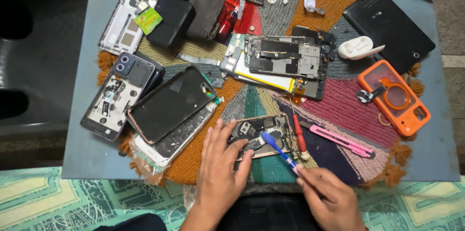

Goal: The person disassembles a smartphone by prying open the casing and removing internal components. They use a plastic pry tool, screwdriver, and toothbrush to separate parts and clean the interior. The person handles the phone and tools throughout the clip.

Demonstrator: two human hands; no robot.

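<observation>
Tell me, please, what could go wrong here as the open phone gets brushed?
The blue brush in the right hand could snag small exposed parts inside the open phone, which only the left hand steadies. The red screwdriver and pink cutter lie close enough to get knocked.

Only one view here, the head cam. It is sitting up high on the person's head & looking almost straight down at a small blue-grey table [87, 158]. The person's side is at the bottom of the pic, the far side at the top. It is pretty near: the table is filling most of the pic, w/ its far edge cut off at the top. The left hand [219, 163] & right hand [329, 197] are coming in from the bottom edge. A green patterned floor [58, 202] is showing at the bottom corners.
</observation>
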